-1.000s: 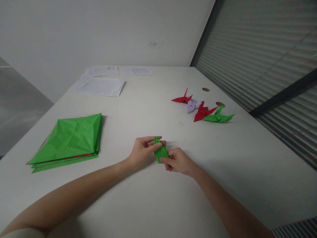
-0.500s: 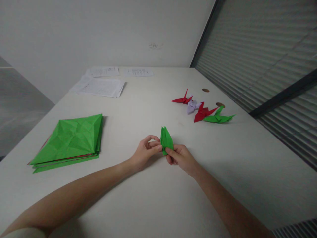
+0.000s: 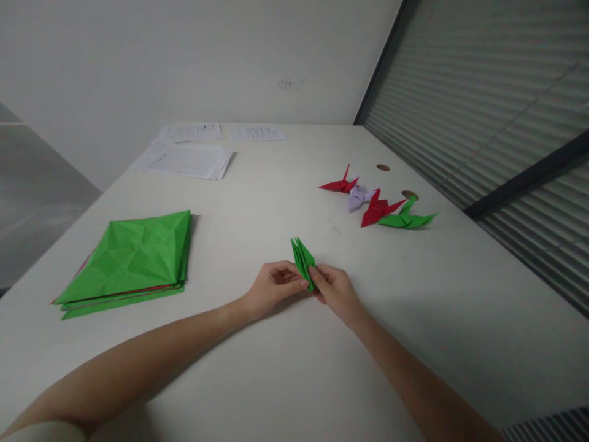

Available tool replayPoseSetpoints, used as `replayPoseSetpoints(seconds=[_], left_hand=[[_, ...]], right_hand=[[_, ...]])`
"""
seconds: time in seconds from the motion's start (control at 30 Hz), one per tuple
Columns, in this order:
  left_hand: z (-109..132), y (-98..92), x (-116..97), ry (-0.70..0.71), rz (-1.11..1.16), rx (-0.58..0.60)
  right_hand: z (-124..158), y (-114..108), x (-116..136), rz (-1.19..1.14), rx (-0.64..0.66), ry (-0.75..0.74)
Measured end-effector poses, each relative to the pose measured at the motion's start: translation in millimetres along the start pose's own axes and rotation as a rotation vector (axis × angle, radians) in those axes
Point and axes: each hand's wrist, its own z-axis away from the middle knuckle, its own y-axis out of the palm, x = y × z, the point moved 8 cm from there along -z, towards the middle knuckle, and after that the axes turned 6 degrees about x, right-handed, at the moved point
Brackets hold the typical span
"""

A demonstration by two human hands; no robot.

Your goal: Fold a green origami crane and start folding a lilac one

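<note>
Paper (image 3: pixel 304 256), green and folded into layers, is clamped in the right hand (image 3: pixel 337 290) near its lower end, points rising beyond the grip. The left hand (image 3: pixel 272 286) touches its lower left side; whether it pinches there, I cannot tell.

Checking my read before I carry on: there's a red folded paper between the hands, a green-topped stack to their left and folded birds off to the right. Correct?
Not quite: in the head view, the folded paper between the left hand and right hand is green, not red. The green-topped stack and folded birds are as you say.
</note>
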Motion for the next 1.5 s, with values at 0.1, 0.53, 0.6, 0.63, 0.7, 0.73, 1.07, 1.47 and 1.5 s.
replayPoseSetpoints(seconds=[0.1, 0.53, 0.6, 0.63, 0.7, 0.73, 1.07, 1.47, 1.5], left_hand=[[0, -7.1, 0, 0.007, -0.043, -0.068], [-3, -14.8, -7, 0.092, -0.078, -0.106], [-3, -14.7, -9, 0.11, -0.092, -0.098], [-2, -15.2, -9, 0.116, -0.101, -0.099], [-2, -16.9, -9, 0.117, -0.116, -0.111], [-2, -17.8, -9, 0.112, -0.121, -0.12], [-1, -18.6, -9, 0.076, -0.121, -0.153], [-1, -14.9, -5, 0.028, -0.247, -0.114], [-1, -14.5, -5, 0.029, -0.265, -0.11]], right_hand=[[5, -16, 12, 0.031, -0.201, -0.155], [13, -2, 38, 0.114, -0.029, -0.391], [11, -2, 36, 0.078, -0.021, -0.367], [10, -2, 34, 0.064, -0.016, -0.356], [9, -2, 33, 0.043, -0.007, -0.342], [8, -3, 32, 0.034, -0.005, -0.337], [6, -14, 29, 0.004, -0.073, -0.334], [2, -10, 17, -0.059, -0.08, -0.284], [1, -10, 15, -0.085, -0.094, -0.263]])
